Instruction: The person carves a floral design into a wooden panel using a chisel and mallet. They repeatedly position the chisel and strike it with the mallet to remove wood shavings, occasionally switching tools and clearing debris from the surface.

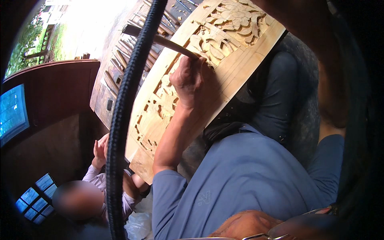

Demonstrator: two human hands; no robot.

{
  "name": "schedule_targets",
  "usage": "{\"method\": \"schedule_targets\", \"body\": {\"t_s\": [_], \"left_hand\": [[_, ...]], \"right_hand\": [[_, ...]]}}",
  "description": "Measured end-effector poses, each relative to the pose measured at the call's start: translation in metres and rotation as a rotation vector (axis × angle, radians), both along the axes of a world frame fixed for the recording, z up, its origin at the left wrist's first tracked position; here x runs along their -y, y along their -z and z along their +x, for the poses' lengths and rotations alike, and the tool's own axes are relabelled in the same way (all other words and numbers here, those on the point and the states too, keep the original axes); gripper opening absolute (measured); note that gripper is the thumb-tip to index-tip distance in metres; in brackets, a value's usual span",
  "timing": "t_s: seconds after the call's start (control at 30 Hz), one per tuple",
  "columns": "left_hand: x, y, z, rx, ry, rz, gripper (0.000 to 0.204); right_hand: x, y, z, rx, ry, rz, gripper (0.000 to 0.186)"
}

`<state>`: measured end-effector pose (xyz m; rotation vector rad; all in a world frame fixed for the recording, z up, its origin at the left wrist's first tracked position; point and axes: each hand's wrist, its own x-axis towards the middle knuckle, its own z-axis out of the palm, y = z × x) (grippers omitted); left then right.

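Observation:
My left hand point(189, 80) is closed in a fist over the carved face of a long pale wooden panel point(236, 82). From it a dark shaft slants up to the left, looking like a carving chisel point(173, 44); a thick black cable crosses in front of it. Its lower end is hidden by my fingers. Leaves and flowers in relief point(234, 20) cover the panel's upper part, with smaller cut-outs toward its lower left end. My right forearm point(324, 80) rises along the right side, and the right hand lies beyond the top edge.
Several wooden-handled carving tools point(120, 60) lie in rows on the dark workbench point(98, 100), left of the panel. At lower left sits another person in a light shirt point(94, 172), hands raised near the bench. A white plastic bag point(139, 225) lies beside them. The braided black cable point(122, 120) runs down the view.

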<state>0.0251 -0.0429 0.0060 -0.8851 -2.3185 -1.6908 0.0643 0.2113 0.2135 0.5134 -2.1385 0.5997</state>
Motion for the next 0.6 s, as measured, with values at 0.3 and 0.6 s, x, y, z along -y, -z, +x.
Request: {"method": "schedule_targets", "body": {"t_s": [0.3,0.6], "left_hand": [[0.007,0.004,-0.004,-0.119,0.007,-0.106,0.013],[0.005,-0.008,0.003,-0.061,0.041,-0.131,0.006]], "right_hand": [[0.007,0.005,0.003,0.064,-0.030,-0.061,0.049],[0.007,0.000,0.004,0.085,-0.022,-0.082,0.048]]}}
